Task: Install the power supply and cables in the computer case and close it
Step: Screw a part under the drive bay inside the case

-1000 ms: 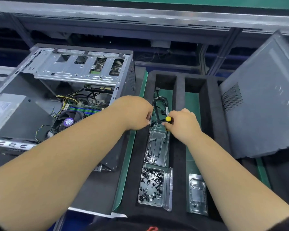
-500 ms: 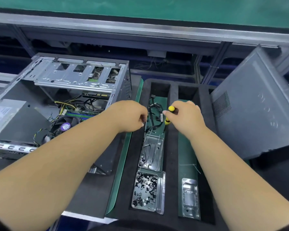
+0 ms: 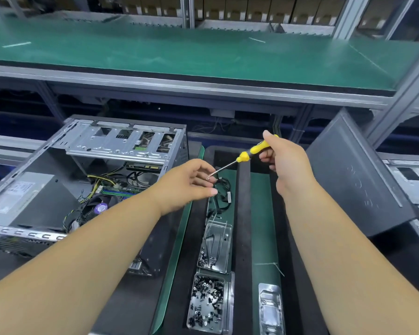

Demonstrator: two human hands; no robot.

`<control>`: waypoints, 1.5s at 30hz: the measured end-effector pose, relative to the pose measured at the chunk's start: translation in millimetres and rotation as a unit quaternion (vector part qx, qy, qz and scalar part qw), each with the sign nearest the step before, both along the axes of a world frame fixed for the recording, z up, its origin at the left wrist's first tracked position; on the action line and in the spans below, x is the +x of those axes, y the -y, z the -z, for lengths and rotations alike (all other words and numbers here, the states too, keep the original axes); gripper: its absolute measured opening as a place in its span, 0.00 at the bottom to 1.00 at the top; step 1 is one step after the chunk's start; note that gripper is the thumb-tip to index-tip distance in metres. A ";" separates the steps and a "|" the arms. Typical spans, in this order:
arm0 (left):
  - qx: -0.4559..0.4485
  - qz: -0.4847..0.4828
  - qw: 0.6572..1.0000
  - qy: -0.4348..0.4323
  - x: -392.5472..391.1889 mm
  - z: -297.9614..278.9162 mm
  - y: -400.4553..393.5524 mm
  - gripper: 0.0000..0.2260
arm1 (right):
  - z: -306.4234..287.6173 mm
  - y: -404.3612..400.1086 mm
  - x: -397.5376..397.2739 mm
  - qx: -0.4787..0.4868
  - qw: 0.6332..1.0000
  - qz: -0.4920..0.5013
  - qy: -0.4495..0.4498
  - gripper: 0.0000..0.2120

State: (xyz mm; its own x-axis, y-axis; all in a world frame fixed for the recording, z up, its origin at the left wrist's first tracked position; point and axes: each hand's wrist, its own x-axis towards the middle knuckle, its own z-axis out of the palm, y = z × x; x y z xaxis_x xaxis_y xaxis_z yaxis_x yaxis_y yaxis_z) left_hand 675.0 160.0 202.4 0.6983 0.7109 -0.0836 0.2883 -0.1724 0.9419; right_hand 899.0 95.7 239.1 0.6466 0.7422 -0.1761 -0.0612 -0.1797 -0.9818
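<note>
Over foam tray (image 3: 242,213): R hand (image 3: 289,165) grips screwdriver (image 3: 246,155); L hand (image 3: 191,182) fingers loosely spread at tip.

Both bare forearms reach forward from the lower corners of the view, converging toward the middle. The left hand (image 3: 188,182) is held palm inward with the wrist nearly straight; its fingers are loosely extended and its fingertips (image 3: 212,191) meet the tip of the thin metal shaft of a yellow-handled screwdriver (image 3: 248,154), where a tiny part seems to sit, too small to identify. The right hand (image 3: 288,163) is raised higher, wrist slightly bent, fingers curled around the yellow handle, with the thumb stretched up along its end. The shaft slants down and left toward the left hand.
</note>
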 end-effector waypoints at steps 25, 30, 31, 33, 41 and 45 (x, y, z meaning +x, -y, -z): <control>-0.067 -0.127 0.976 0.165 -38.2 -4.7 -4.5 0.08 | -16.8 -0.2 -49.7 0.108 0.990 -0.027 0.081 0.15; -0.098 -0.155 0.966 0.183 -59.8 -5.7 -16.7 0.08 | -17.0 -15.0 -75.4 0.120 0.987 -0.043 0.095 0.14; -0.108 -0.161 0.963 0.187 -64.8 -5.8 -20.0 0.07 | -17.3 -19.1 -81.3 0.124 0.986 -0.051 0.095 0.14; -0.123 -0.168 0.959 0.194 -75.4 -6.1 -27.9 0.06 | -17.4 -28.3 -93.7 0.127 0.985 -0.070 0.088 0.12; -0.257 -0.215 0.911 0.241 -102.9 -15.3 -63.1 0.01 | -22.7 -68.9 -137.6 0.206 0.974 -0.093 -0.008 0.09; -0.369 -0.218 0.854 0.295 -106.4 -22.4 -79.4 0.08 | -27.9 -82.2 -149.2 0.229 0.971 -0.057 0.027 0.08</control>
